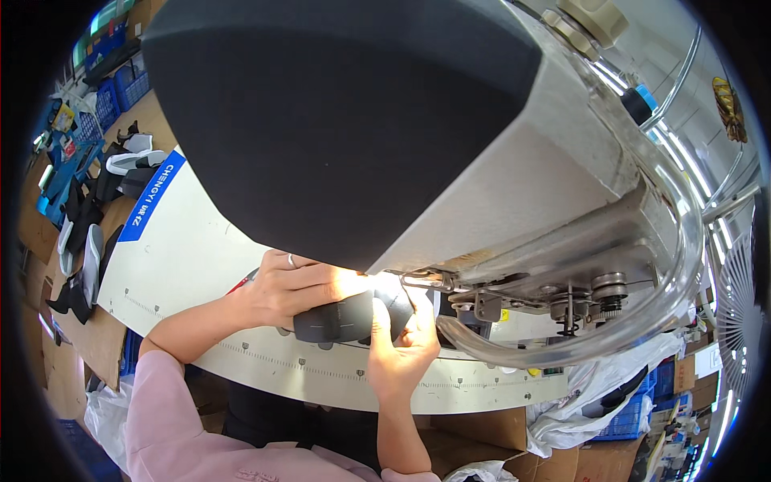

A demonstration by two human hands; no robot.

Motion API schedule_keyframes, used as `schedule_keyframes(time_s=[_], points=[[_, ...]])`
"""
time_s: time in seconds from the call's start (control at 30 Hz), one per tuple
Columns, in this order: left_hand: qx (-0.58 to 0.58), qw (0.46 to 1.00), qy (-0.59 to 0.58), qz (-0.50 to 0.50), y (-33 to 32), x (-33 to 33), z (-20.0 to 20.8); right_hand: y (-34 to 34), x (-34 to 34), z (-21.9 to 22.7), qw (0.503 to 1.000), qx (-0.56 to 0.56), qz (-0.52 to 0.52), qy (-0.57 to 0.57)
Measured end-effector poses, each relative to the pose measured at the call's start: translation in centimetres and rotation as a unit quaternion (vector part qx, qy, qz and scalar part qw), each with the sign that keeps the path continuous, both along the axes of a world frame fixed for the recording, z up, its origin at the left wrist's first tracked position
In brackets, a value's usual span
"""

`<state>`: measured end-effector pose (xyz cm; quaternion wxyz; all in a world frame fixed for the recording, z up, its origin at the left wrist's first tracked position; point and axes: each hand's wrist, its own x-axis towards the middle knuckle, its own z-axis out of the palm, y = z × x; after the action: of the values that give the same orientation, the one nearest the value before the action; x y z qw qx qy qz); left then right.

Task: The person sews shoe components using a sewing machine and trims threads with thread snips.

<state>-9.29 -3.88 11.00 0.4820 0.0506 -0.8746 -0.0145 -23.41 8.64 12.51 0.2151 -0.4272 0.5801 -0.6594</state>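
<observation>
A dark grey curved fabric piece, which looks like a shoe upper, is held at the needle area of a sewing machine. My left hand, with a ring on one finger, lies along its far edge, fingers reaching toward the lit needle area. From the near right side my right hand pinches the same piece, thumb on top. Bright lamp light washes out the fingertips and the stitching point. Something thin and red shows beside my left wrist; its kind is unclear.
The pale machine table has ruler marks along its curved near edge. A clear bent tube curves low on the right. Several black-and-white shoe pieces lie on a board at left. Blue crates stand behind; white plastic bags lie at lower right.
</observation>
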Motion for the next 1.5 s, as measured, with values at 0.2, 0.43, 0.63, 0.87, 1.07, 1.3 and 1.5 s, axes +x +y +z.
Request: schedule_keyframes(time_s=[0.2, 0.43, 0.63, 0.87, 1.07, 1.3, 1.5], points=[[-0.058, 0.998, 0.001, 0.01, -0.4, 0.2, -0.7, -0.2, -0.6, -0.9, 1.0, -0.014, 0.002, 0.0], [-0.064, 0.997, 0.02, 0.04, 0.0, 0.5, -0.6, 0.2, -0.9, -1.3, 1.0, 0.019, 0.016, 0.019], [-0.007, 1.0, -0.025, 0.01, -1.4, 0.2, -2.1, -0.5, -0.6, -1.1, 0.996, -0.021, 0.06, -0.068], [-0.06, 0.996, -0.01, 0.07, -0.4, 1.4, 0.8, 0.0, -3.7, -2.3, 0.994, 0.01, 0.104, 0.033], [-0.049, 0.999, 0.006, -0.015, 0.2, 0.4, 2.2, -1.2, -6.0, -2.6, 0.875, -0.184, -0.048, 0.445], [-0.11, 0.993, 0.045, -0.009, 0.1, 0.1, 1.7, -1.4, -5.8, -1.6, 0.873, -0.219, -0.026, 0.436], [-0.102, 0.993, 0.049, -0.012, 0.3, 0.2, 2.0, -1.4, -5.5, -1.4, 0.879, -0.207, 0.03, 0.428]])
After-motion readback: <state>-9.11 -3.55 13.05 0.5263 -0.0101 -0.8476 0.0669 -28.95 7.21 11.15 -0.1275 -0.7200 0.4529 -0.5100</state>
